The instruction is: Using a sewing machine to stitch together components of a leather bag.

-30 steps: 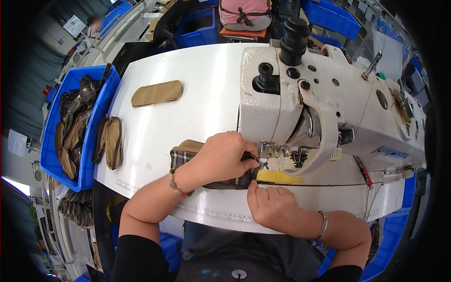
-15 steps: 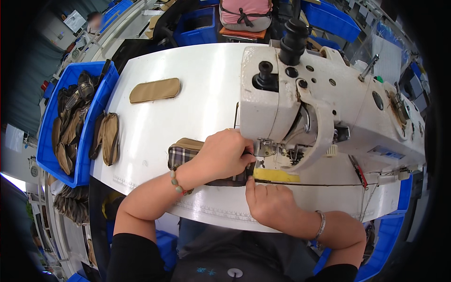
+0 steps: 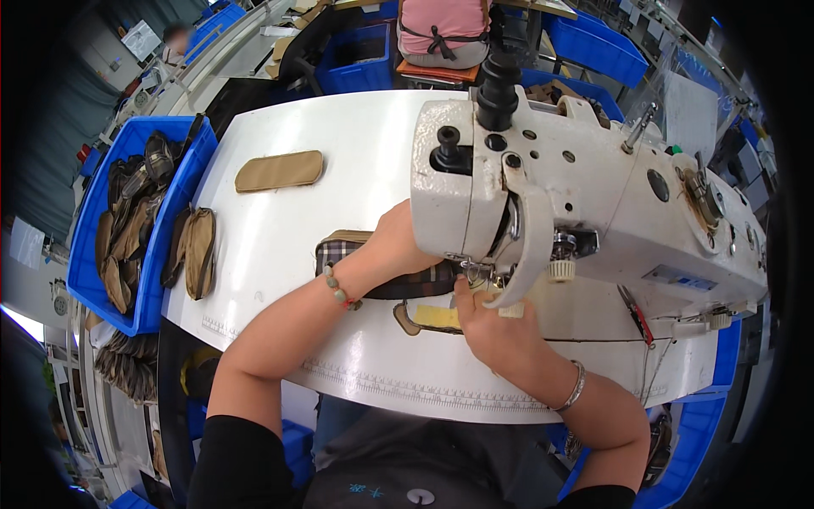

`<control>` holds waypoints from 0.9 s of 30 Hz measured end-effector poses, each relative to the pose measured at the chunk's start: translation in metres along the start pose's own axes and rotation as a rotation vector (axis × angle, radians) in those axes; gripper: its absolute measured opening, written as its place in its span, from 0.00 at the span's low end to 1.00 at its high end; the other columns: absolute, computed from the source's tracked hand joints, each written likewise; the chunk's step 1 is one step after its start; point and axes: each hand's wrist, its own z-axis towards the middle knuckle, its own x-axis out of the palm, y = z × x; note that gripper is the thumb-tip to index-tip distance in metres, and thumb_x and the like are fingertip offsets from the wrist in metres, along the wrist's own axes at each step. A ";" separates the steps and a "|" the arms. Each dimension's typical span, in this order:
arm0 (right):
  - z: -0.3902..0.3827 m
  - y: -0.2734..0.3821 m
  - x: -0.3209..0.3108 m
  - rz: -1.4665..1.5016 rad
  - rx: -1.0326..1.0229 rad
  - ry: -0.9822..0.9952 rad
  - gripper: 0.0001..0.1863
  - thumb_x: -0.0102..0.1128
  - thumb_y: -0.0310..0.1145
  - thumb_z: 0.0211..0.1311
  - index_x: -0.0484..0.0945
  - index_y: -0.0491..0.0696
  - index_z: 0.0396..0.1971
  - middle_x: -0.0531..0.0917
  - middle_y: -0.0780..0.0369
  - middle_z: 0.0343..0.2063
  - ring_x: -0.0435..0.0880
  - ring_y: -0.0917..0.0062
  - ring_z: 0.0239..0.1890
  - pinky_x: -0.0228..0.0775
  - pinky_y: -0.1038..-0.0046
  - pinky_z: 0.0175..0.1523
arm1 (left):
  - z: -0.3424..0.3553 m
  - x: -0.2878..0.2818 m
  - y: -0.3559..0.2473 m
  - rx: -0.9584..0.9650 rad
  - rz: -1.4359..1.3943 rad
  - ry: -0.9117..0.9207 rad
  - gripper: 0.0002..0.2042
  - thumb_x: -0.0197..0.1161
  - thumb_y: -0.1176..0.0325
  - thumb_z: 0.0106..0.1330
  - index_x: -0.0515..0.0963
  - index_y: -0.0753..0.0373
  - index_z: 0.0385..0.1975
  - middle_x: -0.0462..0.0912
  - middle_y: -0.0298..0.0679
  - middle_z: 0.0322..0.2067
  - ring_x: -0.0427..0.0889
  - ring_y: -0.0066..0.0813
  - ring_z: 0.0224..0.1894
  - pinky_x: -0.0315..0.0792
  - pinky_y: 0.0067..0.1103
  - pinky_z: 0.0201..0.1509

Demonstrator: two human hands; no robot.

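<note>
A dark plaid fabric pouch with a tan edge (image 3: pixel 335 252) lies under the sewing machine head (image 3: pixel 475 195), its right end by the presser foot (image 3: pixel 475 273). My left hand (image 3: pixel 403 243) is closed on the pouch from above; its fingertips are hidden behind the machine head. From the front, my right hand (image 3: pixel 500 331) has its fingers closed at the pouch's right end, close to the needle area, with the index finger pointing forward. The machine's guard partly covers that hand. A yellow strip (image 3: pixel 437 318) lies just left of my right hand, beside a small tan-edged opening in the table.
A tan oval fabric piece (image 3: pixel 280 171) lies at the far left of the white table (image 3: pixel 254 254). Tan pouches (image 3: pixel 199 253) rest beside a blue bin (image 3: pixel 153 318) full of similar pieces. Red-handled snips (image 3: pixel 638 314) lie on the right. Someone in pink (image 3: pixel 441 25) sits beyond the table.
Both hands and the pouch have shifted away from me, the pouch deeper under the machine head. The yellow strip sits further left in view, with the tan-edged opening now uncovered.
</note>
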 end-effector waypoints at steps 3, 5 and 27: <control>0.002 0.000 -0.004 0.102 0.043 0.101 0.24 0.59 0.25 0.50 0.82 0.38 0.50 0.84 0.61 0.26 0.82 0.71 0.22 0.73 0.69 0.25 | 0.000 0.005 0.010 0.025 -0.096 -0.015 0.17 0.68 0.66 0.56 0.83 0.51 0.47 0.87 0.42 0.40 0.84 0.45 0.44 0.80 0.34 0.42; 0.002 0.001 -0.002 0.083 0.028 0.112 0.25 0.59 0.24 0.50 0.81 0.37 0.52 0.84 0.60 0.27 0.84 0.69 0.24 0.74 0.69 0.26 | -0.003 0.009 0.021 -0.005 -0.230 -0.057 0.17 0.68 0.65 0.56 0.83 0.53 0.47 0.87 0.42 0.39 0.85 0.46 0.43 0.80 0.34 0.42; -0.001 -0.005 -0.002 0.141 0.108 0.168 0.12 0.60 0.29 0.62 0.83 0.42 0.44 0.86 0.58 0.31 0.87 0.66 0.30 0.80 0.66 0.34 | -0.019 -0.050 -0.067 0.107 0.523 -0.055 0.12 0.71 0.67 0.55 0.84 0.58 0.39 0.83 0.38 0.39 0.81 0.41 0.43 0.77 0.32 0.44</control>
